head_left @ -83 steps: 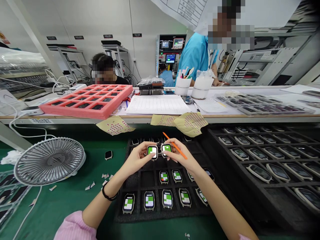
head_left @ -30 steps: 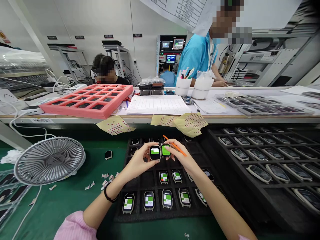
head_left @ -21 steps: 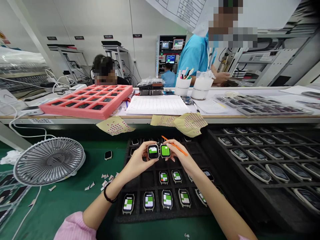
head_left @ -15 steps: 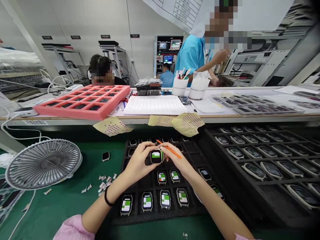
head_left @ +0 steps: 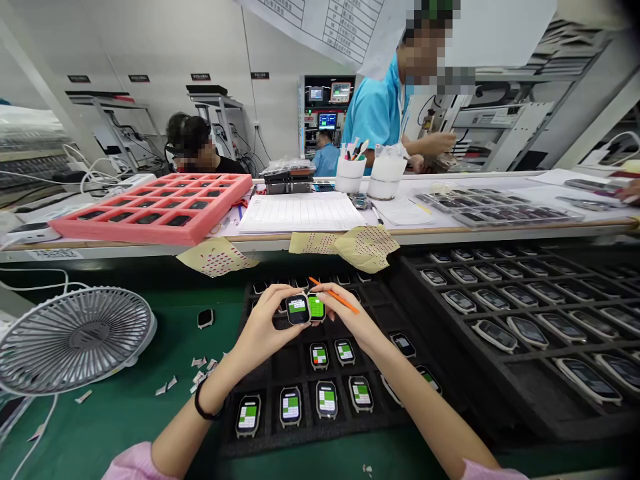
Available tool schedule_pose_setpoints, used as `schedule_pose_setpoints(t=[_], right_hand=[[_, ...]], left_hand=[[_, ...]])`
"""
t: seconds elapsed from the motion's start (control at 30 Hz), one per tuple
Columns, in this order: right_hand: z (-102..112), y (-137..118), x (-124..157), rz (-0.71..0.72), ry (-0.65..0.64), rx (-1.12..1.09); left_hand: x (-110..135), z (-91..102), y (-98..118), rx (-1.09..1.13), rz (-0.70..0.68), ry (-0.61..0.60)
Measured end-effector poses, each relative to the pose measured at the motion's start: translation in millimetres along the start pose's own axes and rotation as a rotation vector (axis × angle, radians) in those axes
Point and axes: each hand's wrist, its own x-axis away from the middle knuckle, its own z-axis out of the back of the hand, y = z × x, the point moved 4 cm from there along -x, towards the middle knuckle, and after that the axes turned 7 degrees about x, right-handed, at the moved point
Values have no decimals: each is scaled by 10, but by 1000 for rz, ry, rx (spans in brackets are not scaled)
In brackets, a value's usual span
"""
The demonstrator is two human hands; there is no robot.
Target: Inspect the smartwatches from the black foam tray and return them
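Both hands are raised just above the black foam tray [head_left: 300,445], neither open, the fingers closed on one smartwatch each. The left hand [head_left: 255,327] pinches a first watch [head_left: 298,309] by its case, its screen lit green and white. The right hand [head_left: 345,321] pinches a second watch [head_left: 316,307], its screen mostly green, and also carries an orange stick [head_left: 336,299] between its fingers, the tip pointing up and to the left. The two watches are held side by side, cases touching or nearly so; exact contact cannot be confirmed. Below them, watches with lit screens sit in the tray's slots. To the right, a second foam tray [head_left: 530,410] holds rows of watches with dark screens. Ahead, the counter [head_left: 280,239] carries a pink foam tray [head_left: 150,235] and a ruled sheet [head_left: 300,213]. A loose watch [head_left: 205,319] lies on the green mat [head_left: 125,427] near paper scraps [head_left: 200,373].
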Motion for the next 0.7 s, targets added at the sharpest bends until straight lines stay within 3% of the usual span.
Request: schedule_pose_setpoints(t=[0.2,0.3,0.4,0.53,0.7], right_hand=[[-4,20,-3,-7,1,0],[-64,46,-8,-37,-42,-41],[-107,71,-2,-64,-77,-70],[-65,61,21,7,-11,24],[-80,78,52,64,-40,186]], left_hand=[[-10,30,10,14,62,29],[6,27,4,-7,-13,69],[17,-55,-31,-41,-120,-4],[24,-174,-113,-98,-144,-142],[47,-201,-154,-164,-109,-151]])
